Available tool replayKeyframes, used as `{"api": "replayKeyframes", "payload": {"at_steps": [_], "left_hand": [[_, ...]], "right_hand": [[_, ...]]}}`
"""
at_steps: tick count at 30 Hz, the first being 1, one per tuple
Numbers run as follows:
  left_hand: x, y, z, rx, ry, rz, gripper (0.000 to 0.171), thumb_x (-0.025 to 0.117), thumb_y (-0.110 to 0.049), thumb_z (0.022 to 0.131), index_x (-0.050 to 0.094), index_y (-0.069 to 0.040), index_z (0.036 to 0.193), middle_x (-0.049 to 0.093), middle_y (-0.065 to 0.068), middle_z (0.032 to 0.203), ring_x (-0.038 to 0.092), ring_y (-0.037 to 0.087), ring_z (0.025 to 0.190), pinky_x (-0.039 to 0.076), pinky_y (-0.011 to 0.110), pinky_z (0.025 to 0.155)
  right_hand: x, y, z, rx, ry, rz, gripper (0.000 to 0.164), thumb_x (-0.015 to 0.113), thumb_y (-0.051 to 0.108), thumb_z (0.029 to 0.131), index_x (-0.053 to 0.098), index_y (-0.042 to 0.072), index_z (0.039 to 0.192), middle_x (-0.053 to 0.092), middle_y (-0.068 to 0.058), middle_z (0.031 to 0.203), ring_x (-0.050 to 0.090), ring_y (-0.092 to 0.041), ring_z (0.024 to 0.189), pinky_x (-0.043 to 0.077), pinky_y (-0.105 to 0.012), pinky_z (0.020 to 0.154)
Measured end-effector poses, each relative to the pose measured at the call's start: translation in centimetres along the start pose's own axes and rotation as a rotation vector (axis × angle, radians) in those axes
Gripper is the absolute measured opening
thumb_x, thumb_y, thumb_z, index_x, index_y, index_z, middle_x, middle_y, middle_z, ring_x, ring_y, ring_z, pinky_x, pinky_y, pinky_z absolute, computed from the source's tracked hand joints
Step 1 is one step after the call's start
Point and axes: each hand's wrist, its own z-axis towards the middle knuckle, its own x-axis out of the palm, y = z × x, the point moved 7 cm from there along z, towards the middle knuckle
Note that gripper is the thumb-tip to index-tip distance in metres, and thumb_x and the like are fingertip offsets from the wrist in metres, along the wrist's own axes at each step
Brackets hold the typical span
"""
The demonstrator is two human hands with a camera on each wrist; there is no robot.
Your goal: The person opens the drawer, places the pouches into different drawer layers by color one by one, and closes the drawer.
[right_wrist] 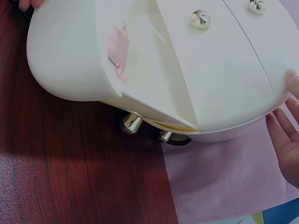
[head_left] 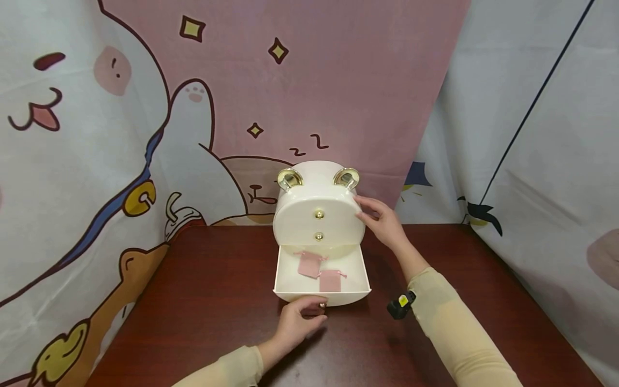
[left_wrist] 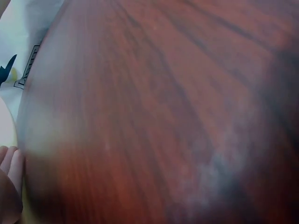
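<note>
A white bear-shaped storage box with gold ears and gold knobs stands on the table. Its bottom drawer is pulled out. Two pink drawstring pouches, one further back and one near the front, lie inside. My left hand is at the drawer front, its index finger and thumb spread around the lowest gold knob. My right hand touches the box's right side. In the right wrist view its thumb meets the front edge, with extended fingers along the side.
The dark red wooden table surrounds the box. A printed cartoon cloth hangs close behind it, and pale cloth hangs at both sides. A small black device is attached near my right sleeve.
</note>
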Motion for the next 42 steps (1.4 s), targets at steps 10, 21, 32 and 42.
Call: {"api": "replayKeyframes", "payload": {"at_steps": [10,21,32,42], "left_hand": [[-0.5,0.6,0.4,-0.065,-0.133,0.058,0.022,0.073,0.017,0.077,0.074,0.007,0.096,0.073,0.018,0.089,0.07,0.031,0.08,0.058,0.032,0.074],[-1.3,0.7,2.3,-0.103,-0.123,0.028,0.022,0.072,0.014,0.08,0.073,0.008,0.101,0.073,0.021,0.093,0.071,0.032,0.087,0.057,0.033,0.078],[-1.4,3.3,5.3,-0.137,-0.13,0.048,0.02,0.072,0.013,0.081,0.072,0.009,0.101,0.072,0.023,0.095,0.07,0.041,0.086,0.056,0.023,0.069],[-1.5,7.8,8.4,-0.166,-0.176,0.036,0.022,0.075,0.007,0.081,0.077,-0.002,0.101,0.074,0.013,0.091,0.07,0.022,0.08,0.055,0.022,0.067]], "right_hand": [[0.4,-4.1,0.7,0.004,-0.006,0.005,0.044,0.071,0.009,0.092,0.061,0.005,0.135,0.058,-0.015,0.136,0.054,-0.033,0.124,0.048,-0.047,0.097],[0.4,-4.1,0.7,0.007,0.002,0.017,0.043,0.071,0.012,0.093,0.062,0.008,0.135,0.058,-0.013,0.136,0.055,-0.033,0.124,0.048,-0.049,0.098],[0.2,-4.1,0.7,0.007,-0.001,0.009,0.043,0.071,0.01,0.092,0.063,0.009,0.134,0.059,-0.012,0.136,0.055,-0.029,0.124,0.049,-0.045,0.097],[0.2,-4.0,0.7,-0.003,0.004,0.015,0.043,0.071,0.012,0.093,0.062,0.01,0.135,0.059,-0.011,0.136,0.055,-0.029,0.125,0.049,-0.044,0.097]]}}
